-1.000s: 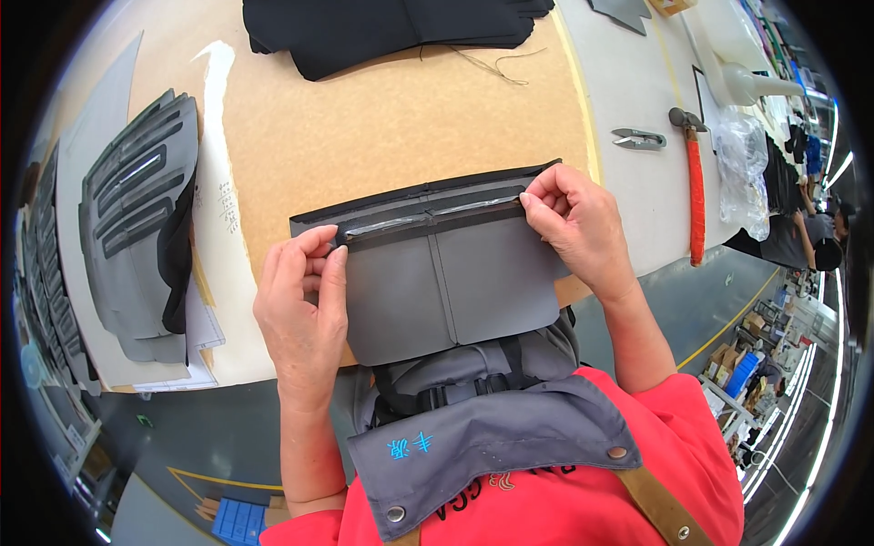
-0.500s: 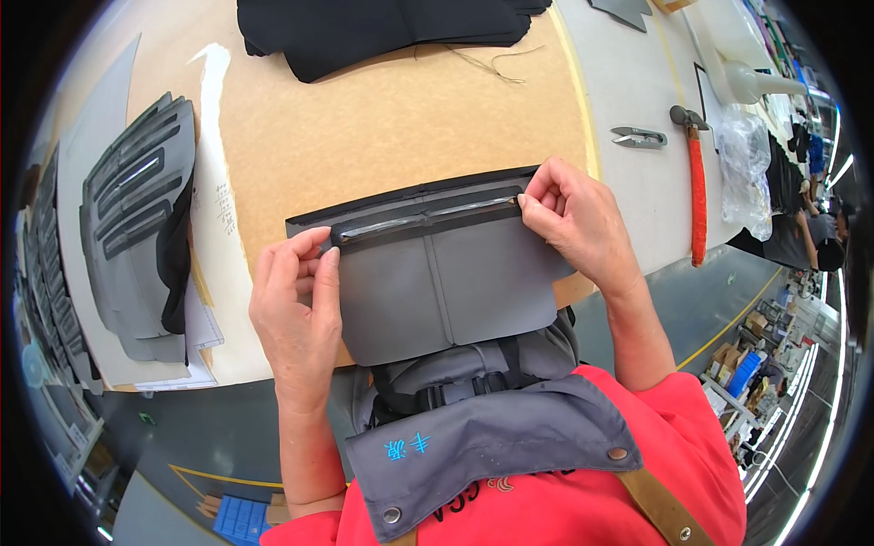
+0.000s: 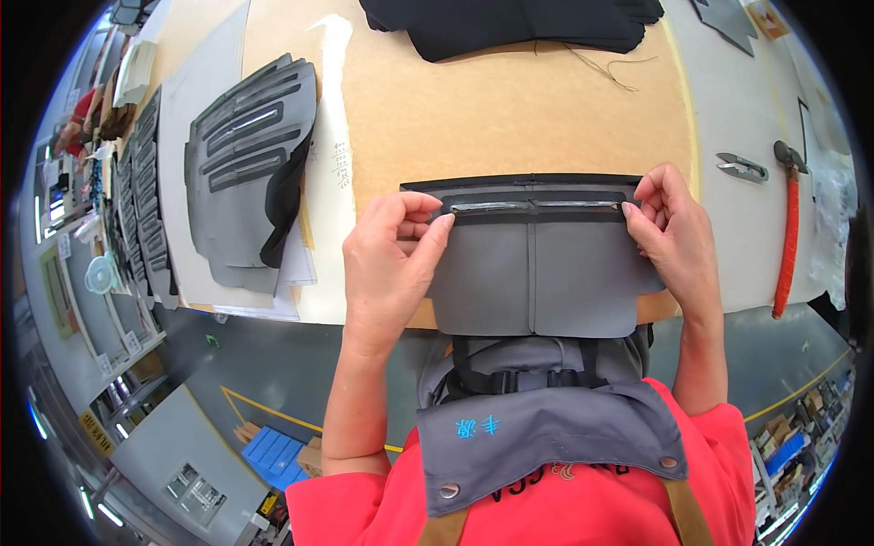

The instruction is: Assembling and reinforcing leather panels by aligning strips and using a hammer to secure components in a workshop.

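Observation:
A grey fabric panel with a black back edge and a seam down its middle lies across the table's front edge. Near its far side runs a long slot framed in black, showing a shiny, clear-looking strip. My left hand is closed in a pinch, thumb and index finger at the slot's left end. At the right end, my right hand pinches the panel the same way. Fingertips cover what lies exactly under each grip.
Stacked grey panels with similar black-framed slots lie on the left. Black fabric pieces and loose threads are at the far side. On the right are thread snips and a red-handled hammer. Blue crates stand on the floor.
The view has swung, so the table and panel appear shifted right and the panel looks level instead of slanted. Both hands keep their places at the slot's ends.

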### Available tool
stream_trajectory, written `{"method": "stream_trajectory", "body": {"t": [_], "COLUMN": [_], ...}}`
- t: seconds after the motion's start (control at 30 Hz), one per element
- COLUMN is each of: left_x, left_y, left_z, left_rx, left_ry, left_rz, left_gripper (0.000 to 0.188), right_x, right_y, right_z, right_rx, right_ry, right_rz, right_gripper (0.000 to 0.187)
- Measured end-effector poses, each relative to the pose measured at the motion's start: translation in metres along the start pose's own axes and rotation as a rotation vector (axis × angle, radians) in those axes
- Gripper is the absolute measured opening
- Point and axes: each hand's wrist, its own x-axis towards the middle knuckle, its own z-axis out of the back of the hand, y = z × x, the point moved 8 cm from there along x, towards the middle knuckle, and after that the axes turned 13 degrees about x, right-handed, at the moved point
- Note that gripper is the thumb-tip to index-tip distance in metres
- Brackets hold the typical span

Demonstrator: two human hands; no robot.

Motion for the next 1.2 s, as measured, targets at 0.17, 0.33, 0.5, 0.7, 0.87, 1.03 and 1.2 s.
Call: {"method": "stream_trajectory", "body": {"t": [0.17,0.33,0.5,0.7,0.87,1.03,1.2], "left_x": [-0.001,-0.001,-0.001,0.001,0.002,0.003,0.003], "left_y": [-0.019,-0.027,-0.026,-0.008,0.009,0.011,0.005], "left_z": [0.002,-0.001,-0.003,0.0,-0.002,-0.003,-0.001], "left_rx": [0.194,0.3,0.362,0.249,0.138,0.103,0.136], "left_ry": [-0.085,-0.109,-0.1,-0.036,0.031,0.053,0.02], "left_rz": [-0.08,-0.124,-0.076,0.004,0.086,0.083,0.037], "left_gripper": [0.01,0.008,0.008,0.008,0.009,0.009,0.007], "right_x": [0.0,0.0,0.0,-0.002,-0.001,-0.001,-0.001], "right_y": [0.003,0.003,0.003,0.004,0.003,0.004,0.005], "right_z": [-0.002,-0.001,-0.002,-0.001,-0.003,-0.002,-0.003], "right_rx": [-0.038,-0.029,-0.028,-0.02,0.01,-0.01,-0.022], "right_ry": [0.016,0.029,0.033,0.031,0.049,0.047,0.049], "right_rz": [0.088,0.097,0.112,0.117,0.115,0.111,0.103], "right_gripper": [0.016,0.015,0.014,0.014,0.014,0.014,0.015]}}
